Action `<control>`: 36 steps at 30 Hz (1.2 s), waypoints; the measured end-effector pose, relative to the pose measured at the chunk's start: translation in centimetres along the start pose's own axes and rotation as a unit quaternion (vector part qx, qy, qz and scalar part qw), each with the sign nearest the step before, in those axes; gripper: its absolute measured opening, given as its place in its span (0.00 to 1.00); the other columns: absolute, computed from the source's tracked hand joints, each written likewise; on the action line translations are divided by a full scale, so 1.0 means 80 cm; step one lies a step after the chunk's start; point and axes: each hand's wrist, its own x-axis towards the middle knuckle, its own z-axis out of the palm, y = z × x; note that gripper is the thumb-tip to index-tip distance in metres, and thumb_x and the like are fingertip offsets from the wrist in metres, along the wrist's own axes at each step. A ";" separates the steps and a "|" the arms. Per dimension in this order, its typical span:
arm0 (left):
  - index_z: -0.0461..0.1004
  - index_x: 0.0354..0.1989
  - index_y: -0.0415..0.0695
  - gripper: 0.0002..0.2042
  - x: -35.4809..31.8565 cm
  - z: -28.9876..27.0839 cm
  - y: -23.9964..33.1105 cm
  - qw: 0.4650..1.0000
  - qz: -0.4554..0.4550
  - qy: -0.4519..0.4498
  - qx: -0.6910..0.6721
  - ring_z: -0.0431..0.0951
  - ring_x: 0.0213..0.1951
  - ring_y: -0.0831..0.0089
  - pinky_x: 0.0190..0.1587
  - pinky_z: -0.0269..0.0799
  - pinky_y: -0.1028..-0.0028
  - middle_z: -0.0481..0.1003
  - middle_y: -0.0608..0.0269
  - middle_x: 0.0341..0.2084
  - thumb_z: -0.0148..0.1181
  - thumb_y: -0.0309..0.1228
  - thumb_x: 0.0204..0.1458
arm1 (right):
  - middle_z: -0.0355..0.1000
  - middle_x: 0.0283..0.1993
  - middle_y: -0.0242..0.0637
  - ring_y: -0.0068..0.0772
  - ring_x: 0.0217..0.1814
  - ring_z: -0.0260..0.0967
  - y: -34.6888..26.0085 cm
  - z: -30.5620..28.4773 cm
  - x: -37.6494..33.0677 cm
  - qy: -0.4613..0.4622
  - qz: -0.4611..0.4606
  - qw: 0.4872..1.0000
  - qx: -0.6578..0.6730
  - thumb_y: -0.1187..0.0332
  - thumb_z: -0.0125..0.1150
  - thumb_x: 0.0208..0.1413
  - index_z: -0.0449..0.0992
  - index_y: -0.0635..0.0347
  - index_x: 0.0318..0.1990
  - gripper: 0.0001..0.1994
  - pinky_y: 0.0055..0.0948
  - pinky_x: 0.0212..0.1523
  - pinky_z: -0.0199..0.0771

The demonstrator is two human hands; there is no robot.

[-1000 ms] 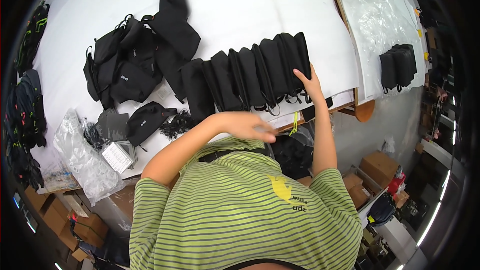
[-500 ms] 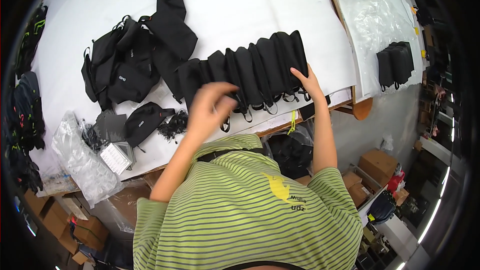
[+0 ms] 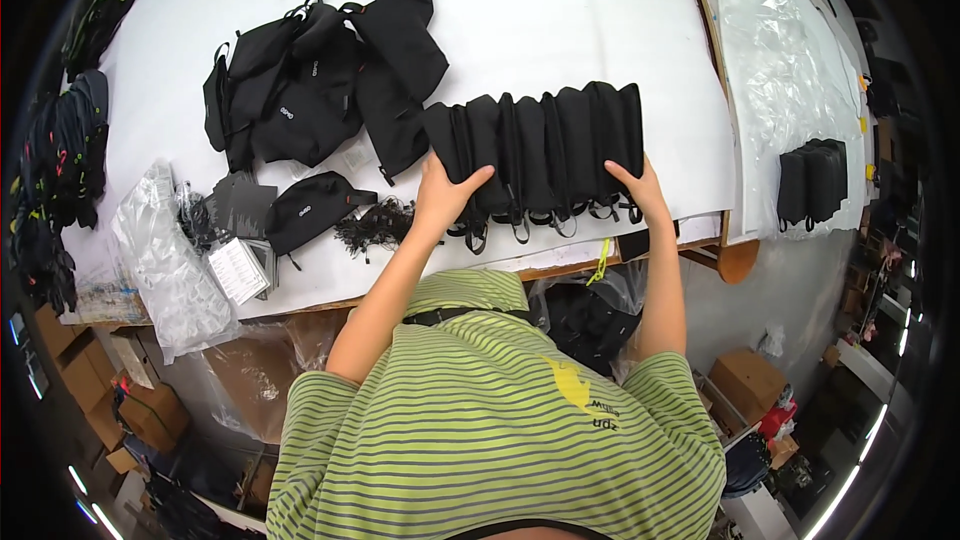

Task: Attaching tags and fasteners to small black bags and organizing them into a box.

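A row of black pouches (image 3: 545, 145) lies overlapped like shingles near the front edge of the white table (image 3: 560, 10), with straps and buckles hanging from the lower ends. The person's 2 hands press on the 2 ends of this row.

The left hand (image 3: 445, 195) lies on the left end of the row. Its fingers (image 3: 470, 180) are spread and fairly flat, with the thumb angled out to the right across the black fabric; it rests on the pouches rather than closing around them. Whether any fingertip hooks under an edge cannot be told.

The right hand (image 3: 638, 190) sits at the right end of the row, at its lower corner. Its fingers are mostly extended and close together, lying against the last pouch; how far they curl around its edge is hidden by the hand itself.

To the left, well apart from the row, a loose heap of black bags (image 3: 320, 90) lies on the table. A single black bag (image 3: 305, 210) sits nearer the front edge, beside clear plastic wrapping (image 3: 165, 250). On the far right, a second small stack of black pouches (image 3: 815, 180) rests on a plastic-covered surface.
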 end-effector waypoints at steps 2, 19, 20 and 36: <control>0.61 0.53 0.34 0.39 -0.001 0.007 0.009 0.998 0.024 0.020 0.052 0.69 0.52 0.59 0.54 0.63 0.68 0.68 0.46 0.48 0.70 0.47 0.36 | 0.69 0.47 0.46 0.33 0.48 0.68 0.001 0.011 -0.003 -0.025 0.020 0.999 0.024 0.56 0.70 0.41 0.64 0.72 0.53 0.36 0.27 0.50 0.67; 0.66 0.48 0.33 0.31 -0.006 0.012 0.035 0.995 0.072 -0.072 0.007 0.75 0.44 0.64 0.47 0.68 0.70 0.74 0.50 0.41 0.69 0.39 0.38 | 0.68 0.49 0.43 0.32 0.49 0.67 0.011 0.040 -0.082 0.010 0.049 0.980 0.193 0.60 0.71 0.41 0.63 0.71 0.54 0.34 0.26 0.52 0.65; 0.66 0.48 0.33 0.30 -0.010 0.003 0.037 0.994 0.081 -0.074 -0.010 0.75 0.44 0.65 0.48 0.68 0.71 0.74 0.50 0.41 0.69 0.38 0.38 | 0.68 0.50 0.43 0.31 0.49 0.67 0.003 0.044 -0.090 0.013 0.038 0.979 0.198 0.61 0.70 0.41 0.63 0.71 0.54 0.34 0.26 0.52 0.65; 0.57 0.57 0.35 0.42 -0.366 -0.342 -0.095 0.931 0.198 0.246 -0.185 0.73 0.44 0.48 0.48 0.68 0.65 0.70 0.41 0.44 0.69 0.40 0.32 | 0.63 0.56 0.48 0.41 0.54 0.65 -0.128 0.304 -0.299 -0.190 -0.162 0.959 0.134 0.65 0.62 0.49 0.56 0.71 0.59 0.32 0.36 0.54 0.67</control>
